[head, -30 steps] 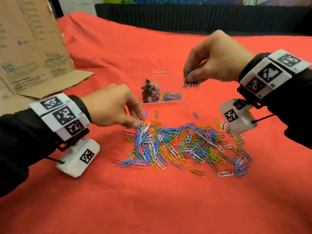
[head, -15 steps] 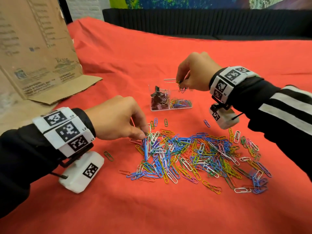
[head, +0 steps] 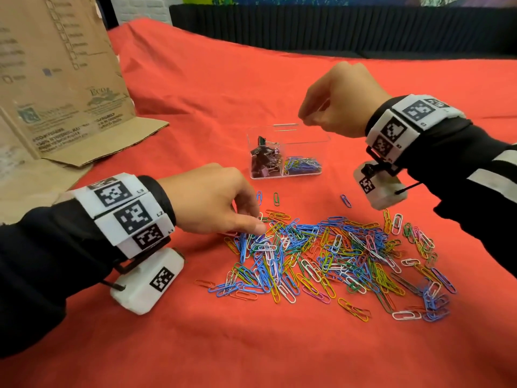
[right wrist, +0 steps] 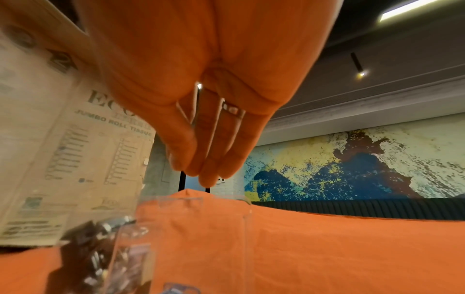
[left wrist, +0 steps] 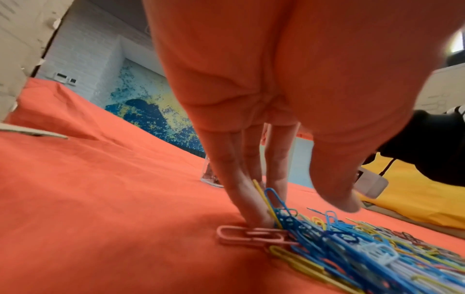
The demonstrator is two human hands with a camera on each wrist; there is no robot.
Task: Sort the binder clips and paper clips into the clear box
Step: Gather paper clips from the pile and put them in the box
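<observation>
A heap of coloured paper clips [head: 335,256] lies on the red cloth. My left hand [head: 256,224] is at the heap's left edge. Its straight fingers [left wrist: 254,214] press into the clips there and the thumb stands apart. The clear box [head: 321,141] sits behind the heap, with dark binder clips [head: 264,158] in its left compartment and paper clips [head: 302,163] in its right one. My right hand [head: 303,119] hovers just above the box's right side. In the right wrist view its fingers [right wrist: 198,175] point down over the box rim [right wrist: 196,201] and hold nothing.
A brown cardboard box [head: 56,79] stands at the left with a flap [head: 112,141] lying on the cloth. Two stray clips [head: 275,198] lie between heap and box, another [head: 346,201] to the right. A dark ribbed edge [head: 335,29] borders the far side.
My right hand carried a bunch of paper clips over the clear box and no longer holds them. My left hand stayed at the heap's left edge, fingers working in the clips.
</observation>
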